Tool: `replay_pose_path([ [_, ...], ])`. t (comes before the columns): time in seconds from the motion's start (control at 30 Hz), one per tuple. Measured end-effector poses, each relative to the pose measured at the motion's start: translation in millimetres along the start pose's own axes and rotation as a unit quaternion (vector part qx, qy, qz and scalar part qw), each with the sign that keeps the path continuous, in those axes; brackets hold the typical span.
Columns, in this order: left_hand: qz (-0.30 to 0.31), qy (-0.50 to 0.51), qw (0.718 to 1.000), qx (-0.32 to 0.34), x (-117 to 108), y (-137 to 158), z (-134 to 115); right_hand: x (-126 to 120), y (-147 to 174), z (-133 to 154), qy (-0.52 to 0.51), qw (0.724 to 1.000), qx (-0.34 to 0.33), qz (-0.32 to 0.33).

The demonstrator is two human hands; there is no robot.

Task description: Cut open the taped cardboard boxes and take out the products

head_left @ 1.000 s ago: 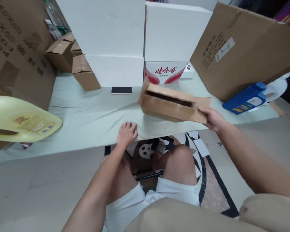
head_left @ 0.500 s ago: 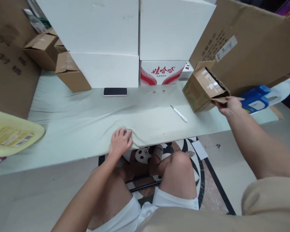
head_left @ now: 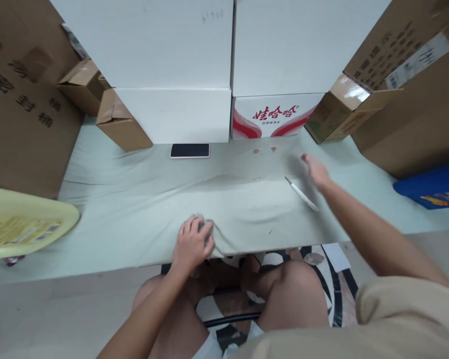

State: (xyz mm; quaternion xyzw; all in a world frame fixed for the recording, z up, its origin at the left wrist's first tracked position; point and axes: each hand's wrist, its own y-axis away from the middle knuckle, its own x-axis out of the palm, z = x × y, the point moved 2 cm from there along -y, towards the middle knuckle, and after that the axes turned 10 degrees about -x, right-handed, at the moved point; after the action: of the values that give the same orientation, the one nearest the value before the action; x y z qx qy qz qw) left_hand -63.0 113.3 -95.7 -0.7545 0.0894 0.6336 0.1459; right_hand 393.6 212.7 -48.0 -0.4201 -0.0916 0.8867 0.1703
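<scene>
My left hand (head_left: 194, 242) rests on the pale green cloth (head_left: 127, 214) near the front edge, fingers loosely bent and apart, with creases in the cloth beside them. My right hand (head_left: 317, 172), a little blurred, is above the cloth on the right, fingers stretched toward the left and nothing seen in them. Just below it lies a slim white-handled craft knife (head_left: 303, 195) with a thin dark tip. Behind my right hand, apart from it, a small brown carton (head_left: 340, 112) stands against the red-and-white box with its flap sticking out.
A phone (head_left: 189, 150) lies before the white boxes (head_left: 172, 114). Small brown cartons (head_left: 123, 124) stand at the back left. A yellow bottle (head_left: 26, 222) lies at left and a blue bottle (head_left: 430, 184) at right. Large cardboard sheets (head_left: 22, 94) wall the sides. Two brown scraps (head_left: 265, 150) lie near the printed box (head_left: 277, 115).
My right hand has let go of the small carton and moved left toward the knife. The carton now stands further back, by the printed box. My left hand stays on the cloth; the view has shifted.
</scene>
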Motion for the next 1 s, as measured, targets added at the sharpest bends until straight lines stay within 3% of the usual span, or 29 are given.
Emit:
replay_pose_path([
  [0.07,0.000,0.001,1.000,0.003,-0.2,-0.1,-0.2,42.3,65.0,27.3,-0.007,0.998,-0.014,0.057],
  [0.13,0.001,0.002,1.000,0.002,-1.3,-0.9,-1.0,79.4,125.1,64.8,0.008,0.986,-0.076,0.151],
  [0.2,0.008,0.007,1.000,-0.002,-3.3,-1.9,-3.3,104.5,166.1,101.5,0.054,0.972,-0.114,0.199],
  [0.33,0.031,0.074,0.996,-0.027,-7.2,-0.7,-10.4,118.6,189.8,140.2,0.166,0.957,-0.120,0.207],
  [0.47,0.046,0.192,0.979,-0.058,-9.4,-2.4,-3.3,114.4,191.7,137.4,0.202,0.950,-0.136,0.194],
  [0.53,0.045,0.213,0.973,-0.078,-13.7,-14.1,14.9,114.7,195.6,132.6,0.215,0.948,-0.155,0.178],
  [0.63,0.022,0.226,0.965,-0.134,-31.5,-53.1,64.7,117.5,202.8,130.0,0.232,0.943,-0.187,0.147],
  [0.77,-0.047,0.219,0.952,-0.209,-74.2,-137.3,148.5,120.9,207.1,132.7,0.248,0.936,-0.221,0.114],
  [0.83,-0.125,0.220,0.928,-0.272,-98.2,-180.4,183.7,122.2,206.5,133.1,0.254,0.933,-0.230,0.106],
  [0.9,-0.182,0.214,0.907,-0.313,-118.0,-217.2,205.9,123.5,205.3,132.3,0.259,0.931,-0.233,0.107],
  [1.0,-0.197,0.213,0.884,-0.367,-132.1,-257.7,218.0,124.9,204.1,130.3,0.266,0.929,-0.229,0.116],
])
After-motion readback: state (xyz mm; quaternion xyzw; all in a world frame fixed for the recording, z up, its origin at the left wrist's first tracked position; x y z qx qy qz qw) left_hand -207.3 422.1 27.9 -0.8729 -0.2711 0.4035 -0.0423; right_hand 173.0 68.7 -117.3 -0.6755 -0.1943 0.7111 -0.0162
